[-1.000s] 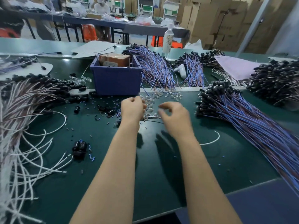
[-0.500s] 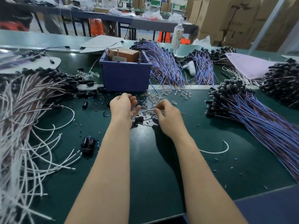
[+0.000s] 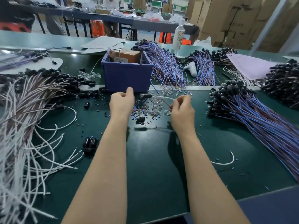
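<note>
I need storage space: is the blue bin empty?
Not empty: a brown cardboard box sits inside the blue bin, reaching its rim.

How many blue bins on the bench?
1. The bin stands just beyond the left hand, which holds a white wire with the right hand. Others could hide behind the wire heaps.

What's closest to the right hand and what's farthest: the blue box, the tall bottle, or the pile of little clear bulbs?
From the right hand, which pinches a white wire, in the head view:
1. Clear bulbs, just to its left.
2. Blue box, farther back, behind the left hand.
3. Tall bottle, far back, straight ahead.
</note>
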A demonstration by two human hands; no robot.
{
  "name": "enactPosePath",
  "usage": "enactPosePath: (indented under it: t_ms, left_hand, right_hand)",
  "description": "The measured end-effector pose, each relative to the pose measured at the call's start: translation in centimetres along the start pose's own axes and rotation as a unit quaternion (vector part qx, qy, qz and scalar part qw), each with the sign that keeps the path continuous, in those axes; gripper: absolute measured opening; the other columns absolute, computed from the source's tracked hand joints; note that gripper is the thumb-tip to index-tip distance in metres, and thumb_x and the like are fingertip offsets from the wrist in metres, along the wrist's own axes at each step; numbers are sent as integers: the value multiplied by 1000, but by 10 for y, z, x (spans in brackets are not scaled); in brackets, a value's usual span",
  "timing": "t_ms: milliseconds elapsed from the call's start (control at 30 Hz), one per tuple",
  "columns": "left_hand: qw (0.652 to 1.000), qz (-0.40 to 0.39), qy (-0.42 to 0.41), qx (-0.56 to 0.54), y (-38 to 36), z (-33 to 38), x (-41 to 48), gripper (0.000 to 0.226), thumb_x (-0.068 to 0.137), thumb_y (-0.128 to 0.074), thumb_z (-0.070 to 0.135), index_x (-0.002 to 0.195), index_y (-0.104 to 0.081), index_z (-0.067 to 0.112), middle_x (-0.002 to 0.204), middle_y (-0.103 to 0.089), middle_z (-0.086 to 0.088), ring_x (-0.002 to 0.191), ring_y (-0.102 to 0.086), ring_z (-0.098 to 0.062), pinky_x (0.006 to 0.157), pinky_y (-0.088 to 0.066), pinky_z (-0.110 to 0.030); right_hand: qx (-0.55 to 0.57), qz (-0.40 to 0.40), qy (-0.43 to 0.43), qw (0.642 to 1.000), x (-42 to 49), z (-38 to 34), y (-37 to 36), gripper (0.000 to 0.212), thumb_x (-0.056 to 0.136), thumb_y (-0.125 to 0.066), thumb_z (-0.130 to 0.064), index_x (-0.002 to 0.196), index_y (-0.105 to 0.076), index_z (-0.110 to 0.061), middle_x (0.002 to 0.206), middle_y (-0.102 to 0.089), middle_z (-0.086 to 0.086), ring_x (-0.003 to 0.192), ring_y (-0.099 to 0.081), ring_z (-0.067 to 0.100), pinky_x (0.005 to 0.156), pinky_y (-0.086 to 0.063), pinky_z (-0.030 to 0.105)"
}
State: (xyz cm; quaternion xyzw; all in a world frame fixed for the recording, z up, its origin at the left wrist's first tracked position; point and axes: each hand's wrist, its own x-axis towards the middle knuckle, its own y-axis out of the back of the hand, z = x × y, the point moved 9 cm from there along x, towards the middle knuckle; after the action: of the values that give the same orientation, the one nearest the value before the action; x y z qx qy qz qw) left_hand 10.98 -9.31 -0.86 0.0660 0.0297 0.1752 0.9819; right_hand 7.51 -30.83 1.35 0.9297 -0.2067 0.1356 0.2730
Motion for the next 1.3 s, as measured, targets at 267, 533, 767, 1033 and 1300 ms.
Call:
enactPosePath:
  t_ms: [267, 533, 767, 1033, 1300]
  left_hand:
    - [958, -282, 18, 38, -118, 22, -50, 36, 101, -38, 35, 82, -57, 10, 60, -46, 0, 48, -35, -12, 41, -29, -17]
    - [974, -219, -21, -45, -199, 53, -45, 32, 97, -45, 13, 67, -56, 8, 66, -55, -12, 59, -51, -24, 54, -46, -29]
    - [926, -204, -104, 300, -233, 16, -51, 21, 92, -55, 15, 103, -60, -2, 112, -63, -22, 107, -58, -39, 83, -46, -36]
    - [876, -192, -100, 431, -210, 16, -26, 23, 85, -57, 13, 108, -55, 11, 120, -60, -12, 112, -57, -31, 77, -41, -32]
    - [923, -232, -103, 288, -207, 24, -34, 17, 90, -56, 27, 91, -59, 10, 94, -61, -9, 86, -56, -26, 71, -40, -28]
  right_hand:
    - [9, -11, 7, 1000, 6, -2, 17, 3, 95, -51, -15, 94, -53, -14, 77, -56, -7, 76, -53, 17, 61, -32, 17]
    - [-142, -53, -25, 988, 16, 30, 110, 29, 93, -52, -14, 110, -67, -31, 69, -66, -11, 65, -58, 2, 53, -38, 5]
    - [-291, -104, -187, 932, 4, 93, 104, 14, 90, -58, -17, 99, -68, -20, 108, -68, 8, 103, -59, 27, 85, -46, 30]
    - [-263, -124, -202, 935, 8, 94, 85, 15, 82, -56, -13, 89, -65, -22, 102, -67, 4, 98, -59, 25, 84, -50, 33]
    - [-206, -26, -159, 965, 16, 79, 98, 14, 88, -57, -23, 96, -66, -15, 98, -68, 5, 97, -60, 26, 79, -44, 30]
